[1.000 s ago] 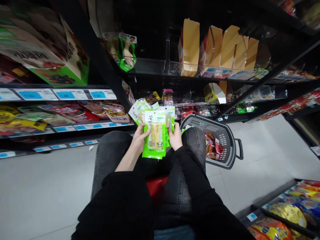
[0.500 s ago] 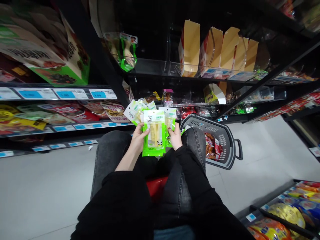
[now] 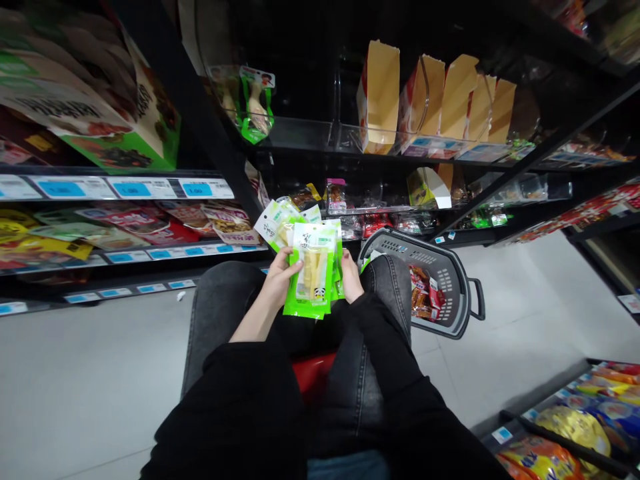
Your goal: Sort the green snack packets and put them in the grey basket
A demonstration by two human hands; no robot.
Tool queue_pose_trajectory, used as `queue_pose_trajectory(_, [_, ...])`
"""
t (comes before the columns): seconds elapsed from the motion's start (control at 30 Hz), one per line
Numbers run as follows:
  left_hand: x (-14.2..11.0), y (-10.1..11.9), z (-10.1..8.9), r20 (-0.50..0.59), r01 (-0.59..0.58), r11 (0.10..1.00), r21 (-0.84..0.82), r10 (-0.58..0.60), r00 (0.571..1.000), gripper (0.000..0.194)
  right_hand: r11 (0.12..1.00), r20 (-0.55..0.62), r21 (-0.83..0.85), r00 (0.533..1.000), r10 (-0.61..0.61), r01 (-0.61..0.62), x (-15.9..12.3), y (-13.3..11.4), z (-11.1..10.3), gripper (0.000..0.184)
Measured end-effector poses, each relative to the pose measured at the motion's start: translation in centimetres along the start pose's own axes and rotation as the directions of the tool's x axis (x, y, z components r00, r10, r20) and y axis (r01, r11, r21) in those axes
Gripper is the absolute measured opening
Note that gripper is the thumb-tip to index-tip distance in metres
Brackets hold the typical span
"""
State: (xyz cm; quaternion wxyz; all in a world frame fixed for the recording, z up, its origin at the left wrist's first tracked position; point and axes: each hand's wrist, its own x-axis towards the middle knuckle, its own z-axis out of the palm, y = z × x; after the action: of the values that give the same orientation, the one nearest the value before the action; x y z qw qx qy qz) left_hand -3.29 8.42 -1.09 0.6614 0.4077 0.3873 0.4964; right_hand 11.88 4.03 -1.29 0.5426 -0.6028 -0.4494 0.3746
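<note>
At least four flat green-and-white snack packets (image 3: 312, 267) are fanned above the sitter's lap, between the knees. Each has a pale top with dark lettering and a bright green lower part; the front one shows yellowish sticks through its window and a small panda near the bottom. The left hand (image 3: 278, 277) is closed on the bunch, thumb across the front packet and fingers behind. The right hand (image 3: 353, 280) is half-curled at the bunch's right edge; I can't tell whether it grips anything.

One grey basket (image 3: 447, 267) sits by the right knee, several red packs (image 3: 424, 292) inside. Five opened cardboard boxes (image 3: 383, 93) line an upper shelf, and two drumstick-shaped packs (image 3: 257, 107) stand to their left. Four large price labels (image 3: 143, 188), one cut off, edge the shelf at left. Black shelving (image 3: 193, 110) rises over a pale tiled floor (image 3: 100, 373) in this shop aisle.
</note>
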Motion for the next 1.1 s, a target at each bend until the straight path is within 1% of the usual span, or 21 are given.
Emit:
queue_pose_trajectory(0.03, [0.0,-0.1,0.0,0.003,-0.008,1.0,0.021,0.008,1.0,0.034,1.0,0.039,-0.005,0.999,-0.004,0.004,-0.1,0.0,0.0,0.035])
queue_pose_trajectory(0.1, [0.1,-0.2,0.0,0.003,-0.038,0.994,0.107,0.038,0.999,0.036,0.999,0.096,-0.053,0.995,0.014,-0.009,-0.2,-0.1,0.1,0.049])
queue_pose_trajectory(0.17, [0.1,-0.4,0.2,-0.006,-0.066,0.976,0.207,0.069,0.998,0.037,0.995,0.088,-0.094,0.995,0.044,-0.036,-0.2,-0.1,0.3,0.06])
queue_pose_trajectory(0.2, [0.1,-0.4,0.2,-0.013,-0.078,0.968,0.24,0.083,0.996,0.035,0.994,0.076,-0.094,0.996,0.056,-0.049,-0.2,-0.1,0.4,0.061])
queue_pose_trajectory(0.3, [0.1,-0.4,0.1,-0.047,-0.116,0.948,0.295,0.136,0.99,0.027,0.997,0.077,-0.027,0.994,0.078,-0.076,0.1,0.4,0.8,0.055])
queue_pose_trajectory(0.37, [0.1,-0.2,-0.1,-0.068,-0.145,0.926,0.348,0.179,0.982,0.03,0.995,0.081,0.027,0.993,0.091,-0.093,0.3,0.7,1.0,0.054])
queue_pose_trajectory(0.43, [0.0,0.0,-0.2,-0.062,-0.165,0.895,0.413,0.208,0.976,0.031,0.991,0.075,0.069,0.991,0.109,-0.115,0.3,0.9,1.3,0.054])
queue_pose_trajectory(0.53, [-0.2,0.5,-0.3,-0.021,-0.189,0.853,0.486,0.227,0.974,0.028,0.975,0.061,0.156,0.987,0.148,-0.156,0.2,0.9,1.7,0.052])
queue_pose_trajectory(0.57, [-0.2,0.7,-0.3,-0.004,-0.198,0.842,0.502,0.232,0.973,0.027,0.963,0.075,0.204,0.984,0.161,-0.173,0.1,0.8,1.8,0.051])
queue_pose_trajectory(0.7, [-0.2,0.7,-0.4,0.08,-0.27,0.78,0.564,0.274,0.958,0.028,0.885,0.198,0.395,0.964,0.178,-0.245,-0.1,0.2,2.2,0.05])
queue_pose_trajectory(0.77, [-0.2,0.4,-0.4,0.115,-0.302,0.745,0.595,0.293,0.949,0.03,0.858,0.206,0.441,0.96,0.189,-0.263,-0.2,0.2,2.3,0.051])
queue_pose_trajectory(0.83, [-0.2,0.3,-0.4,0.136,-0.328,0.737,0.591,0.31,0.941,0.032,0.845,0.184,0.458,0.959,0.214,-0.276,-0.3,0.4,2.5,0.051])
queue_pose_trajectory(0.9, [-0.4,0.5,-0.1,0.115,-0.357,0.769,0.53,0.353,0.929,0.042,0.835,0.171,0.467,0.957,0.236,-0.289,-0.3,0.6,2.6,0.051])
queue_pose_trajectory(1.0, [-0.6,1.1,0.5,0.002,-0.382,0.838,0.389,0.414,0.91,0.072,0.814,0.188,0.493,0.951,0.245,-0.307,-0.4,0.7,2.8,0.052])
queue_pose_trajectory(1.07, [-0.6,1.3,0.7,-0.083,-0.37,0.876,0.308,0.412,0.907,0.087,0.807,0.204,0.497,0.947,0.248,-0.318,-0.5,0.6,2.9,0.052])
queue_pose_trajectory(1.1, [-0.5,1.4,0.7,-0.124,-0.354,0.897,0.266,0.396,0.91,0.091,0.81,0.208,0.489,0.945,0.254,-0.325,-0.5,0.5,2.9,0.052])
